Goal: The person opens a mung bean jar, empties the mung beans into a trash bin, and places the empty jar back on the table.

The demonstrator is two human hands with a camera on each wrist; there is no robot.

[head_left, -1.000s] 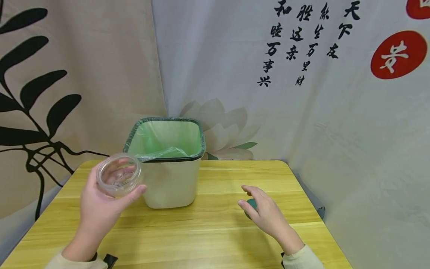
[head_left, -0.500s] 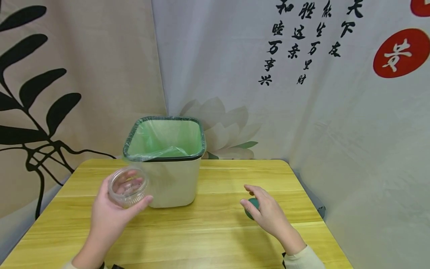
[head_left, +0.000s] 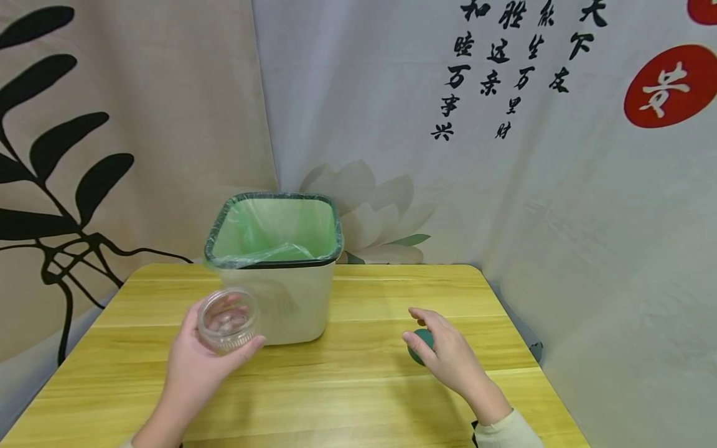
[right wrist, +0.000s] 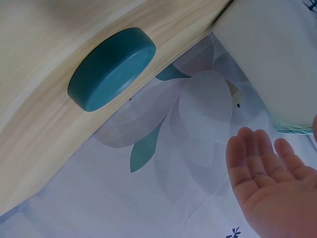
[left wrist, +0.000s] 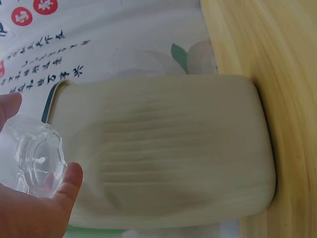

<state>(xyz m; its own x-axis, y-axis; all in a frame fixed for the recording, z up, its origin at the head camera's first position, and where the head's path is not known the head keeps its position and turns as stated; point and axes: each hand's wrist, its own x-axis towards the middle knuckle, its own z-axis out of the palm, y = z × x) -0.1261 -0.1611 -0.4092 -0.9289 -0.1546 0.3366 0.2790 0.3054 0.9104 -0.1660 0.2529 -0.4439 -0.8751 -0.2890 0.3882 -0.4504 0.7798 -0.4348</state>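
Over table (head_left: 347, 379), jar (head_left: 228, 320) moved nearer bin (head_left: 288, 298).

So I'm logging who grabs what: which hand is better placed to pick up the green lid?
Probably the right hand: it hovers open just over the green lid, while the left hand grips the clear jar.

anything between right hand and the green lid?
No. In the right wrist view the right hand hovers apart from the green lid, which lies alone on the wooden table.

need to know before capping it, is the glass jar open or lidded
Open: the jar in the left hand shows a bare mouth; the green lid lies on the table.
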